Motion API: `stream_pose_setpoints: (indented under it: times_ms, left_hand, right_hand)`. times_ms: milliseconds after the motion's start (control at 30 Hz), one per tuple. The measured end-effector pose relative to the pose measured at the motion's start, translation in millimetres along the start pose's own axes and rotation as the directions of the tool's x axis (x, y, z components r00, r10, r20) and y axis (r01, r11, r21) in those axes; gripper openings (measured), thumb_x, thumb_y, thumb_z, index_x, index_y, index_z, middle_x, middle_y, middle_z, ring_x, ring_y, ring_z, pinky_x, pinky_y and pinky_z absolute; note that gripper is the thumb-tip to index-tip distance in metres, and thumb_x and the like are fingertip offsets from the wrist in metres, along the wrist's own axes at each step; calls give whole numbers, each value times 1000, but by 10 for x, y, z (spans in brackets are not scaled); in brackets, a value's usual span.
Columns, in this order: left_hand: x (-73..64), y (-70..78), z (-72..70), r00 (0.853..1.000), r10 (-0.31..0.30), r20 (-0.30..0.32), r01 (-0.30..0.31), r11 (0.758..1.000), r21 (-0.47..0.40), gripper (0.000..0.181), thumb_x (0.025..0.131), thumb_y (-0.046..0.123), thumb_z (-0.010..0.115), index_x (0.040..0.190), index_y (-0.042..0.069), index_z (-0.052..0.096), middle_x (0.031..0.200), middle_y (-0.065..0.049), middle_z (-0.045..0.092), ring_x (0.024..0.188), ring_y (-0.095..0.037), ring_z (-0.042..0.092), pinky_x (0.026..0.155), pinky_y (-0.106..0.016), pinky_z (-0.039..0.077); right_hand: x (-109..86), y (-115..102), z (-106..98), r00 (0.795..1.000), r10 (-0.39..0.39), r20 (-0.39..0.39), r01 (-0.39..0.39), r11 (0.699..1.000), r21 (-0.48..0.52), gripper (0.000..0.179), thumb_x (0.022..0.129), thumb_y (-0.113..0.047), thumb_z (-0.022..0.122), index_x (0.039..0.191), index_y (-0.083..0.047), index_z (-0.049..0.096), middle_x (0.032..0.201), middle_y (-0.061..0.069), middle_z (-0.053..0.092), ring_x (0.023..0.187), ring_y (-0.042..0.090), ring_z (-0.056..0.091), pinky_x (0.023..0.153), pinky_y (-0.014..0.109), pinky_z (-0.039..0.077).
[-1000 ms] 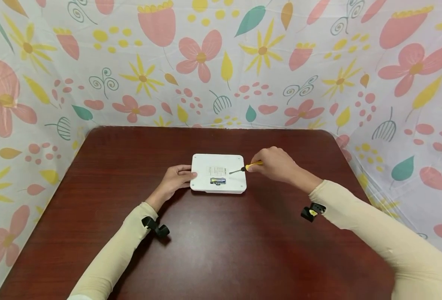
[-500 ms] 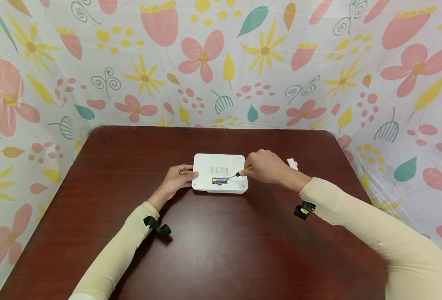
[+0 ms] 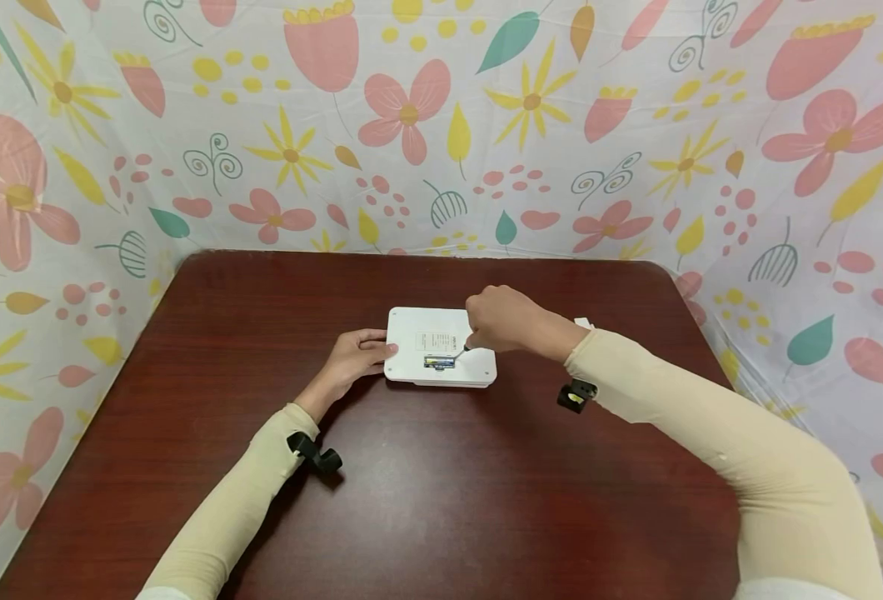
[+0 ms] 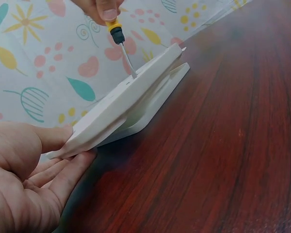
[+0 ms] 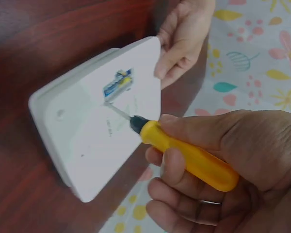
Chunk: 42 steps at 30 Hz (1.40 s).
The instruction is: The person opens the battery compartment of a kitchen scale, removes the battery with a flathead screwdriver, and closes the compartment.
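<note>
"While both your hands are busy, what's each one got, pls?"

"My L hand (image 3: 353,358) pinches the white case (image 5: 92,131) at its 9 o'clock edge as the head cam sees it: thumb on the top face, fingers underneath, gap no wider than that edge. My R hand (image 3: 509,319) is closed round the yellow screwdriver (image 5: 194,160), thumb & fingers wrapped on the handle, no slack AFAICT."

"And where's the case, approx?"

"On the brown table (image 3: 381,517), 12 o'clock from me, between both hands. R hand covers its 2 o'clock corner in the head view."

"Where's the tip?"

"At the 3 o'clock end of the blue-and-yellow battery (image 5: 117,86), which sits sunk in the face toward 6 o'clock. Can't tell if it's touching. Printed label (image 3: 434,342) is just beside the battery, on its 12 o'clock side."

"Anything else nearby?"

"Small white piece (image 3: 583,322) by my R wrist, approx 3 o'clock from the case, partly hidden by the arm. Beige sleeves (image 3: 700,421) on both arms, w/ black wrist mounts (image 3: 314,454). Floral cloth (image 3: 471,217) hangs at 12 o'clock, past the far edge."
</note>
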<state>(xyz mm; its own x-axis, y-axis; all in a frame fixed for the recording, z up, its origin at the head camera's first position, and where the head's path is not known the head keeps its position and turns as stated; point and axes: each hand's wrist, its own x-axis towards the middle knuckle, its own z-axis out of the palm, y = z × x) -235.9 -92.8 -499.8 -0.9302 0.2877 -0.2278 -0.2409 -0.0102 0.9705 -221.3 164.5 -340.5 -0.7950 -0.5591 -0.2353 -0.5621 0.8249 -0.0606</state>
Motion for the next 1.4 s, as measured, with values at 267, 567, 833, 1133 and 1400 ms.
stream_pose_setpoints:
  times_ms: [267, 567, 833, 1133, 1400]
  left_hand:
    - [-11, 12, 29, 1000, 9, 4, -8, 1000, -3, 49, 96, 1, 69, 140, -11, 52, 113, -21, 69, 89, -15, 71, 81, -32, 63]
    - [1, 6, 41, 1000, 12, 2, -12, 1000, 6, 48, 96, 1, 70, 139, -11, 54, 112, -22, 69, 90, -15, 71, 83, -33, 63]
    - [9, -3, 6, 1000, 22, -2, -22, 1000, 9, 48, 95, 1, 71, 138, -12, 54, 105, -16, 71, 88, -14, 71, 80, -32, 63]
    - [-11, 8, -7, 1000, 28, -5, -28, 999, 16, 47, 94, 0, 71, 136, -13, 55, 108, -18, 72, 88, -14, 72, 80, -32, 63]
    - [-16, 14, 12, 999, 32, -8, -32, 999, 2, 46, 94, -1, 71, 135, -14, 55, 107, -18, 72, 87, -14, 72, 79, -31, 63]
  right_hand:
    - [85, -148, -68, 995, 64, 70, -56, 992, -116, 30, 89, -24, 78, 71, -11, 57, 54, -2, 44, 52, 15, 48, 51, 29, 44]
    - [69, -155, -37, 994, 99, 54, -94, 991, -100, 29, 91, -25, 76, 72, -11, 59, 54, -2, 42, 52, 14, 44, 48, 28, 39]
    - [20, -158, 37, 996, 93, -3, -92, 991, -94, 24, 90, -24, 78, 80, -7, 64, 59, 2, 52, 56, 18, 55, 51, 31, 51]
    - [105, -281, 30, 994, 108, 15, -106, 988, -108, 18, 91, -21, 76, 85, -7, 66, 61, 2, 54, 55, 18, 54, 49, 31, 51]
    - [75, -24, 55, 985, 173, 27, -174, 984, 27, 26, 88, -27, 80, 79, -7, 67, 62, 0, 59, 59, 16, 56, 56, 30, 48]
